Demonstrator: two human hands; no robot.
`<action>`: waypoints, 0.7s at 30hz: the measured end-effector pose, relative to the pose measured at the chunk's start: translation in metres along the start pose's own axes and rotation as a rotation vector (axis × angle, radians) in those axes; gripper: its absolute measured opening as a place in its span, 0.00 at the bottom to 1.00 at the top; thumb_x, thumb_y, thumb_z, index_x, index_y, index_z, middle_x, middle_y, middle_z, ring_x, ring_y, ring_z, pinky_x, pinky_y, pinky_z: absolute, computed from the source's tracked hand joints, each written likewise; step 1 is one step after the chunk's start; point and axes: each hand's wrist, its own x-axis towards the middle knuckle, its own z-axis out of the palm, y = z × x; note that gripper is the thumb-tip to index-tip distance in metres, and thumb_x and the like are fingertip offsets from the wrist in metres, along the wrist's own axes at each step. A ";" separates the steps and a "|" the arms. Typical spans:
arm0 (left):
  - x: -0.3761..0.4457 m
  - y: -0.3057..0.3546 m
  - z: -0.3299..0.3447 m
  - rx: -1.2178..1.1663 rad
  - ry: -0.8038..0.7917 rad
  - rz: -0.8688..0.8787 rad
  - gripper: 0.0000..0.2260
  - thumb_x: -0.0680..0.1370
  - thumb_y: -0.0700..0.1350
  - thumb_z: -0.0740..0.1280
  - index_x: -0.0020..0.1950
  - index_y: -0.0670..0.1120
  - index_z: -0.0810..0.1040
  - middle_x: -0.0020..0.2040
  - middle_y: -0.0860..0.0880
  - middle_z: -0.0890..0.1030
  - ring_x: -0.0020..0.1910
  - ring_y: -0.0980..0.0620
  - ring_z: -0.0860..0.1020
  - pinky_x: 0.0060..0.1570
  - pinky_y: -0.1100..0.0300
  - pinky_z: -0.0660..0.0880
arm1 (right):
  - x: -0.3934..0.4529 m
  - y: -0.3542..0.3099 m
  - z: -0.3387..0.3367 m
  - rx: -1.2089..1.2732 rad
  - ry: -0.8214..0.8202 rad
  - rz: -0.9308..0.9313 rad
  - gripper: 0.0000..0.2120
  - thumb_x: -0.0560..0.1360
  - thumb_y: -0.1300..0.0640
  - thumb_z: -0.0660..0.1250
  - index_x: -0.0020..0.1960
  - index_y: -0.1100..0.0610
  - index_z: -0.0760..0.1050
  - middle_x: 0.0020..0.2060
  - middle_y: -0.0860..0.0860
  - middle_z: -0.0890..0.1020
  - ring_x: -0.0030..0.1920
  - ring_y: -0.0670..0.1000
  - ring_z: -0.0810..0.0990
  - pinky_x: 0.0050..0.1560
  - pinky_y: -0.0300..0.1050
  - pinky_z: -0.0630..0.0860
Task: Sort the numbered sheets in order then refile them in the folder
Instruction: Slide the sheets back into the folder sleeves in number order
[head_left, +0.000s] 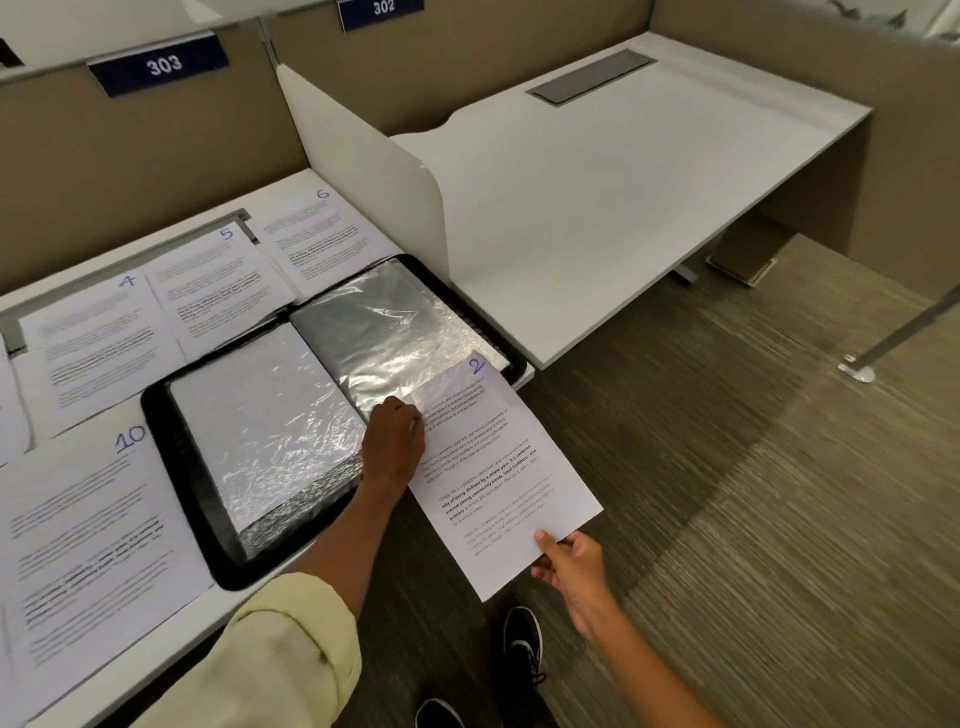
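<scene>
Refiling is under way, early by the look of it. The folder (208, 467) lies open on the desk (623, 171), and sheet 2 (498, 483) is partly slid into the right-hand sleeve (395, 322), most of it hanging off the folder's near right corner. The right hand (571, 566) pinches the sheet's bottom edge; the left hand (395, 441), fingers curled, seems to hold the sleeve's mouth at the sheet's edge — the exact grip is hidden. Behind the folder lie sheets 4 (88, 338), 5 (218, 280) and 6 (322, 234); to its left, sheet 10 (88, 545) (others may be out of view). The folder's left page looks filled, probably sheet 1 — so most remain.
</scene>
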 end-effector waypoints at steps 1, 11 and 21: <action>0.000 0.001 0.000 -0.011 0.007 -0.002 0.06 0.77 0.40 0.67 0.44 0.40 0.82 0.44 0.45 0.78 0.46 0.46 0.74 0.41 0.52 0.73 | -0.001 -0.002 0.000 -0.001 0.001 -0.015 0.07 0.78 0.65 0.69 0.55 0.64 0.77 0.50 0.60 0.84 0.45 0.56 0.83 0.40 0.47 0.81; 0.003 0.005 -0.003 -0.008 0.020 -0.011 0.06 0.77 0.38 0.65 0.42 0.41 0.80 0.43 0.46 0.76 0.45 0.47 0.73 0.38 0.54 0.72 | 0.000 -0.031 0.007 -0.099 -0.055 -0.146 0.07 0.77 0.64 0.69 0.55 0.62 0.79 0.48 0.55 0.86 0.43 0.53 0.84 0.36 0.43 0.79; 0.011 0.017 0.007 -0.027 0.028 0.023 0.05 0.75 0.36 0.67 0.40 0.39 0.79 0.40 0.45 0.75 0.40 0.48 0.73 0.38 0.55 0.71 | 0.017 -0.048 0.028 -0.157 -0.077 -0.160 0.05 0.79 0.62 0.68 0.54 0.59 0.79 0.48 0.53 0.86 0.40 0.49 0.82 0.35 0.40 0.78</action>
